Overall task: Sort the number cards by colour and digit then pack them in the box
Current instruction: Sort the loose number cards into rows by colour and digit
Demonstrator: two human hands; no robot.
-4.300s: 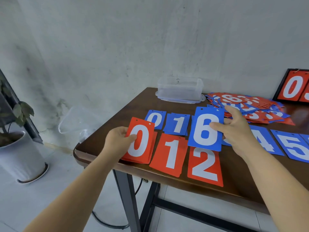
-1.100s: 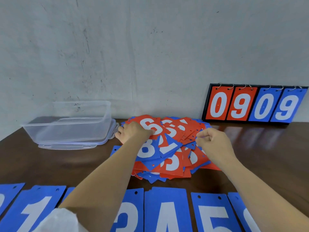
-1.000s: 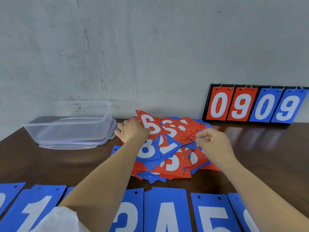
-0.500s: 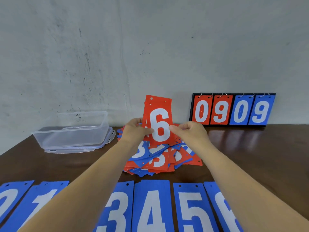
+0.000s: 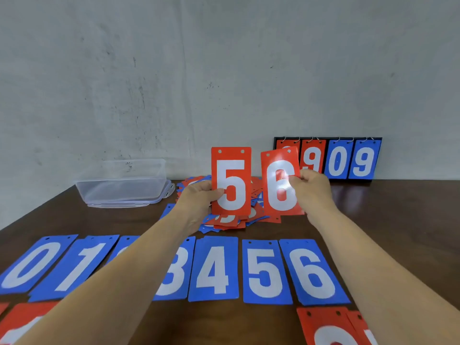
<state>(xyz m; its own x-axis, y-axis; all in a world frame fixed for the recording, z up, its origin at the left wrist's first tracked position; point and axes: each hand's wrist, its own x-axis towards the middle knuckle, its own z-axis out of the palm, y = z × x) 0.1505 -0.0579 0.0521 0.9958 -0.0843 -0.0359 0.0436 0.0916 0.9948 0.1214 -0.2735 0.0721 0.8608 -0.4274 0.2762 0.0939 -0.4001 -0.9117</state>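
Midway through the sorting step, with nothing packed yet. Gripping a red 5 card [image 5: 231,181] by its left edge in the left hand [image 5: 199,197], thumb on the face; pinching a red 6 card [image 5: 280,185] by its right edge in the right hand [image 5: 311,190]; both held upright, side by side, above the unsorted pile [image 5: 224,221] at twelve o'clock. Next, judging by the layout: bringing both down toward six o'clock and laying them in the red row [image 5: 328,327], each below its blue twin, digits upright and in order. Counting: two cards in hand; seven places in the blue row [image 5: 214,267] running from nine to four o'clock, 0 through 6, the third covered by the left forearm and probably a 2; of the red row, only corners at seven and five o'clock. One clear box [image 5: 122,183] at ten o'clock, no cards inside. One scoreboard [image 5: 348,158] at one o'clock with four hanging cards.
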